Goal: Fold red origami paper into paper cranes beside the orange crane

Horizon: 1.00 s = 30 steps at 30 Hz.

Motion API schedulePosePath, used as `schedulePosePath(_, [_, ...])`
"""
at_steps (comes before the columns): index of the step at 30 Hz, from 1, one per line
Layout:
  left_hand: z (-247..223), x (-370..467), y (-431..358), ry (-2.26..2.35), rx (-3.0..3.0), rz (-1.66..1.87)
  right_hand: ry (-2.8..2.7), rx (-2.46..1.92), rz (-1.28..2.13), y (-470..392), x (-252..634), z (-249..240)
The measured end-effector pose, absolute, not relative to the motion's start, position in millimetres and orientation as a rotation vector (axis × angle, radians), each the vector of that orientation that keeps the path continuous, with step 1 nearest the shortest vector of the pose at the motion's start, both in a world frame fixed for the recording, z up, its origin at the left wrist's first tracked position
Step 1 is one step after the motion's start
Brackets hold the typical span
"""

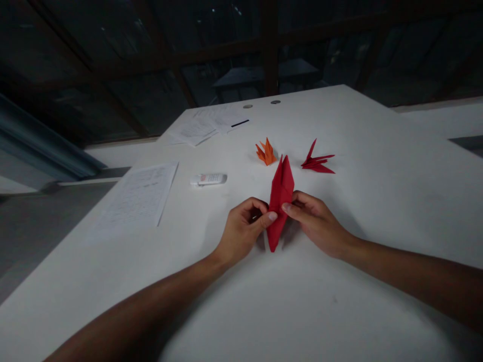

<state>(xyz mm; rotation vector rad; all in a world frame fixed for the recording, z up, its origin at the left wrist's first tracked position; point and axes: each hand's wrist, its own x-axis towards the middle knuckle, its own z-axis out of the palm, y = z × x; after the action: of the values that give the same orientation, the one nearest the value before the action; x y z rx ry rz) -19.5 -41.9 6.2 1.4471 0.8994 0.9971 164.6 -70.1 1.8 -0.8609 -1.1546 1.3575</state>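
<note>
A red folded paper (279, 193), long and pointed with two tips at its far end, is held just over the white table. My left hand (243, 226) pinches its left edge between thumb and fingers. On the other side my right hand (317, 221) grips the right edge, its thumb lying on the front face and its fingers partly hidden behind. Beyond the paper stands a small orange origami piece (266, 153) with several points. To the right of that lies a dark red origami piece (317, 162) with thin spikes.
A white remote-like device (209, 179) lies left of the hands. Printed sheets (139, 196) rest near the left edge, with more papers (199, 125) and a black pen-like strip (240, 123) farther back. Two round discs (275, 102) sit by the far edge of the table (377, 201).
</note>
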Motion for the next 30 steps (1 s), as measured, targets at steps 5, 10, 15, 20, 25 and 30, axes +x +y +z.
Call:
schedulePosePath(5, [2.7, -19.9, -40.3, 0.834, 1.322, 0.981, -1.106, -0.844, 1.385, -69.2, 164.6, 0.4])
schedulePosePath(10, [3.0, -20.1, -40.7, 0.788, 1.263, 0.979, -1.07, -0.818, 1.397, -70.0, 164.3, 2.1])
schedulePosePath(15, [1.0, -19.1, -40.5, 0.759, 1.248, 0.987, -1.056, -0.829, 1.362, -68.3, 164.3, 0.6])
schedulePosePath(20, [-1.7, -18.1, -40.8, 0.792, 1.239, 1.001, -1.034, -0.883, 1.328, -68.0, 162.5, 2.8])
schedulePosePath(25, [-0.4, -17.7, -41.7, 0.851, 1.285, 1.063, -1.166, -0.894, 1.383, -71.7, 160.8, 2.7])
schedulePosePath(30, [-2.0, -18.3, -40.6, 0.81, 1.226, 1.016, -1.345, -0.878, 1.334, -77.4, 160.5, -0.1])
